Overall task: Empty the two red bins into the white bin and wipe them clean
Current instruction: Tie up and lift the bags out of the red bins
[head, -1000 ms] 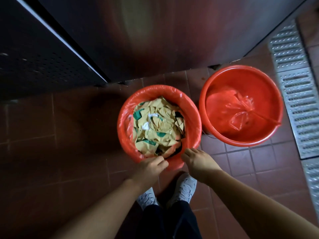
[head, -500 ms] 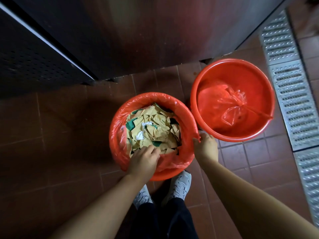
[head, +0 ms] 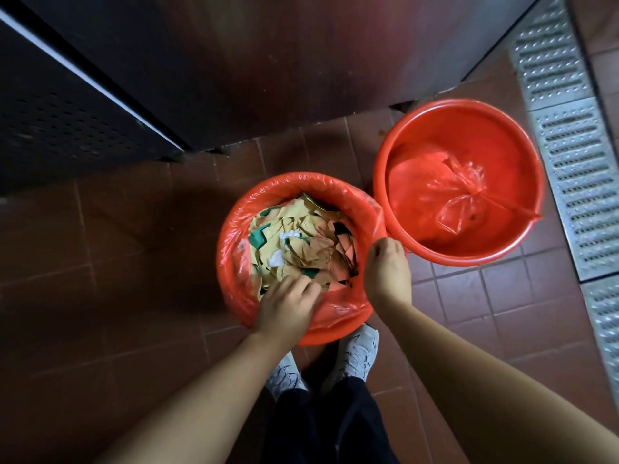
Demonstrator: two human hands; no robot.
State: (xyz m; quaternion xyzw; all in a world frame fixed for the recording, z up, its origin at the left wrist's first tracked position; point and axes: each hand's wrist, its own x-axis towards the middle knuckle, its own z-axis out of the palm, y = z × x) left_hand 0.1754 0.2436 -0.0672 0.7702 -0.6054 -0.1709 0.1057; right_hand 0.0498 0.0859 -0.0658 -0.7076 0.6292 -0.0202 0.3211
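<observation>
Two red bins stand on the tiled floor. The near bin [head: 321, 334] has a red plastic liner [head: 234, 229] over its rim and is full of tan, green and white paper scraps [head: 301, 242]. My left hand [head: 288, 304] grips the liner at the near rim, fingers curled over the edge. My right hand [head: 387, 271] grips the liner at the right rim. The far right bin [head: 459, 108] holds a knotted red plastic bag [head: 452, 199]. No white bin is in view.
A dark metal cabinet [head: 268, 61] stands behind the bins. A metal drain grate [head: 576, 155] runs along the floor at the right. My white shoes [head: 355, 349] are just below the near bin.
Both hands moved from the near bin's front edge onto its rim: the left over the near rim, the right up to the right rim. The view shifted.
</observation>
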